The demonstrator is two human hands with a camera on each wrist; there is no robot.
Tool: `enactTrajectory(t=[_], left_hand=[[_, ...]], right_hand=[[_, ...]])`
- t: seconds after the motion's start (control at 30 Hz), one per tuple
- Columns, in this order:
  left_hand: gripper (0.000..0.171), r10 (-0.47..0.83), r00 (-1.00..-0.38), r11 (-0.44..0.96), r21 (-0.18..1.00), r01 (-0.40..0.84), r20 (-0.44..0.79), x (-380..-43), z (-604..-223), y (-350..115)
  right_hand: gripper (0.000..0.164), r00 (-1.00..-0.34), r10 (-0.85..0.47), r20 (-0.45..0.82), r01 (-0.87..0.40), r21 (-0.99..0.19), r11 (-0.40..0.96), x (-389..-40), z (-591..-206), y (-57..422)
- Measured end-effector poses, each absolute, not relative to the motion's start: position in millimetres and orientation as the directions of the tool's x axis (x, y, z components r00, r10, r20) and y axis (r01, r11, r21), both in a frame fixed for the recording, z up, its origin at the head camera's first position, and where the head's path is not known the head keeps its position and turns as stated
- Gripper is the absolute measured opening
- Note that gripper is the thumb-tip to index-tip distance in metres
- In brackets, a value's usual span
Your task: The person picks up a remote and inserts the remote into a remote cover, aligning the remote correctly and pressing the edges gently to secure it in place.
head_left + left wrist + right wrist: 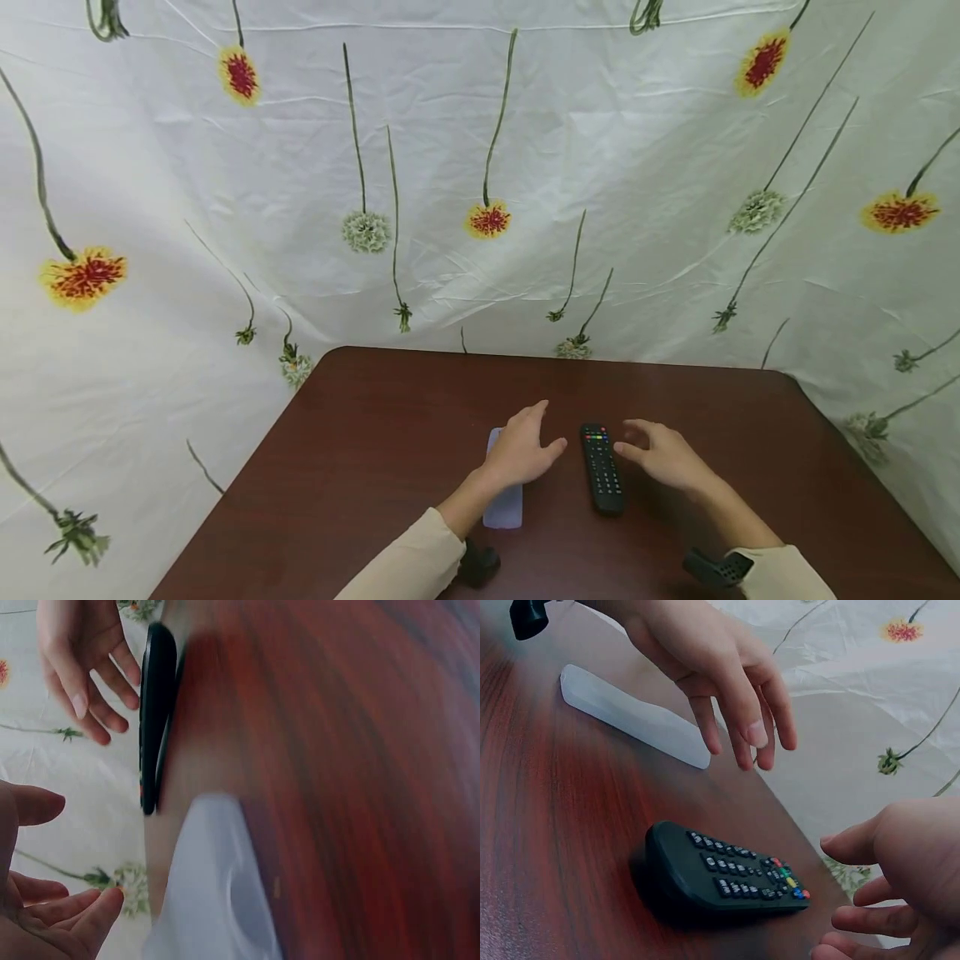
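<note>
A black remote control [602, 468] with rows of buttons and a few coloured ones lies face up on the table, between the two hands. To its left lies a pale lavender, translucent, long flat piece [504, 508], which looks like a soft sleeve; in the left wrist view the pale piece [217, 885] shows a curved edge like an opening. My left hand [522, 447] hovers above that piece, fingers extended and holding nothing. My right hand [663, 454] is just right of the remote, fingers loosely bent, with a gap between them and the remote [727, 874].
The dark reddish-brown table [375, 433] has rounded far corners. Behind it and at its sides hangs a white cloth [435, 167] printed with flowers. Dark wrist-worn devices show at both sleeves, one by the right cuff [716, 569].
</note>
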State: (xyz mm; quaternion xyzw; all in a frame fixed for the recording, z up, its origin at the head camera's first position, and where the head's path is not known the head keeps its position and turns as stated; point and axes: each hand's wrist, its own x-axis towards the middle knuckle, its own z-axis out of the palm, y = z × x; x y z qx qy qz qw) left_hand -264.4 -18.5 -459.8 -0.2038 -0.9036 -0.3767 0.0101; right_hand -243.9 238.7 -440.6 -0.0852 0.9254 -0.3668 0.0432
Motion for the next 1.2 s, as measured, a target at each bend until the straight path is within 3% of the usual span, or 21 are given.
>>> enactTrajectory(t=[0.23,0.63,0.9,1.2], left_hand=[[0.065,0.374,-0.920,0.568,0.756,0.324,0.113,-265,-464,2],[0.059,0.284,-0.952,0.395,0.918,0.009,-0.113,-259,-469,25],[0.043,0.218,-0.970,0.295,0.955,-0.037,-0.105,-260,-476,39],[0.041,0.183,-0.978,0.169,0.983,-0.066,-0.097,-261,-478,46]], right_hand=[[0.052,-0.978,-0.162,-0.135,0.015,-0.810,0.586,-246,-449,237],[0.039,-0.976,-0.121,-0.180,0.104,-0.877,0.469,-249,-459,232],[0.031,-0.970,-0.141,-0.199,0.122,-0.896,0.426,-247,-461,223],[0.027,-0.972,-0.101,-0.210,0.168,-0.931,0.324,-251,-469,224]])
